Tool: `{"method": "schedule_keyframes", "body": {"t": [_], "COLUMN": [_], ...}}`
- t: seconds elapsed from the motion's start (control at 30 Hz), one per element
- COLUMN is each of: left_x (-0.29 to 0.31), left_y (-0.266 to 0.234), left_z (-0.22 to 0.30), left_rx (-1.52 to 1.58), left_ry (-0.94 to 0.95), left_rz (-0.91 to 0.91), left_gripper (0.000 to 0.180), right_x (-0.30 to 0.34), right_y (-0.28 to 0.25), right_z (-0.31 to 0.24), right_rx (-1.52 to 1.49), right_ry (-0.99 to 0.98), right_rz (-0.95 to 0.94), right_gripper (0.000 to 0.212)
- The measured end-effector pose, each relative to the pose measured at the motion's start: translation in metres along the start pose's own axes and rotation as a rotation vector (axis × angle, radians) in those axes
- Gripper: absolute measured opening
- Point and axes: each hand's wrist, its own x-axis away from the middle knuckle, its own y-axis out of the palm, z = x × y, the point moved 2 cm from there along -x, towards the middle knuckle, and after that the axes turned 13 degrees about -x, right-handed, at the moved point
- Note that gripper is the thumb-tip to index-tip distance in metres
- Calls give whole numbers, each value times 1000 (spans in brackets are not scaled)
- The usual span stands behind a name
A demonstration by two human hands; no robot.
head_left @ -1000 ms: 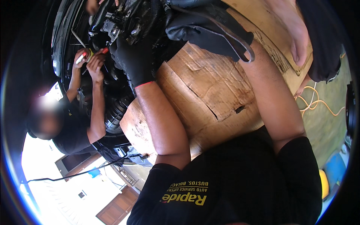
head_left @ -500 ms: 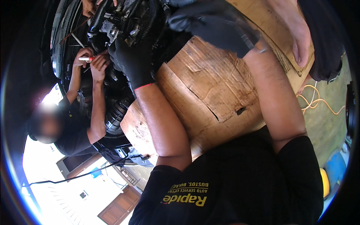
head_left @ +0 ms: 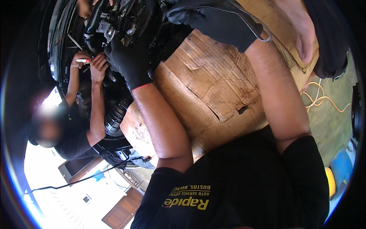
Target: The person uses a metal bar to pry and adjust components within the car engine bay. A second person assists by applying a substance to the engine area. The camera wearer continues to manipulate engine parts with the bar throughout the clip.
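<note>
My left hand (head_left: 127,61), in a black glove with a red cuff edge, reaches into a car engine bay. Its fingers are curled against the metal engine parts (head_left: 108,30); what they grip is hidden. Further right, my right hand (head_left: 213,23), also in a black glove, is raised over the edge of a cardboard sheet (head_left: 213,84). Its fingers are bent together, and whatever is in them cannot be made out. A thin dark cable (head_left: 263,32) loops over the back of this hand to the wrist. A ribbed black hose (head_left: 150,19) runs between my hands.
At the left, a co-worker's hands (head_left: 91,63) hold a small red-and-white item (head_left: 82,60) among engine parts. Other people's hands show at the top left and upper right (head_left: 305,42). An orange cord (head_left: 318,99) lies on the floor at the right, above a blue container (head_left: 341,168).
My right hand has risen slightly and its motion blur has lessened, leaving the cable loop clearer. My left hand stays at the engine parts, while the whole view has shifted a little.
</note>
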Motion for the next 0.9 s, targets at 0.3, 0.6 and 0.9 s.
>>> {"method": "schedule_keyframes", "body": {"t": [0.3, 0.6, 0.9], "left_x": [0, -2, 0], "left_y": [-2, -2, -3], "left_z": [-2, 1, 1], "left_rx": [-36, -91, -52], "left_ry": [-37, -67, -70], "left_rz": [-6, -39, -30], "left_gripper": [66, 63, 65], "right_x": [-2, 3, -7], "right_y": [15, 5, 1], "right_z": [-6, -2, 14], "right_rx": [-556, -690, -808], "right_ry": [69, -4, 36], "right_rz": [144, 21, -207], "right_gripper": [28, 32, 37]}}
